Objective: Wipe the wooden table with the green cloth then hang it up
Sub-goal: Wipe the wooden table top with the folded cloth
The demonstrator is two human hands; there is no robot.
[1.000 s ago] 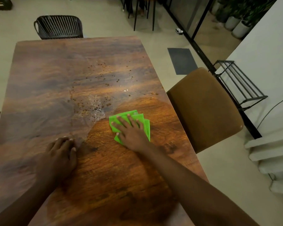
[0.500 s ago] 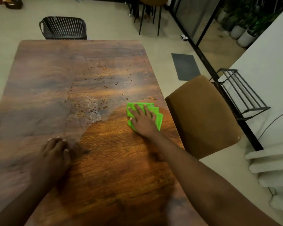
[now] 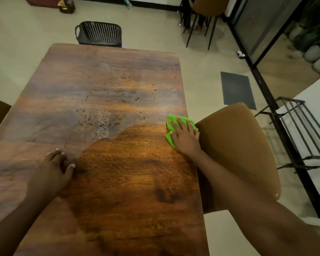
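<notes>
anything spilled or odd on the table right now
Yes. Brown droplets and a whitish wet smear are scattered across the middle of the wooden table, not yet wiped. The green cloth, under the right hand, is at the table's right edge.

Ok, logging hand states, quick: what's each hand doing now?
Left hand: open, resting on the wooden table.
Right hand: open, fingers spread, pressing the green cloth.
</notes>
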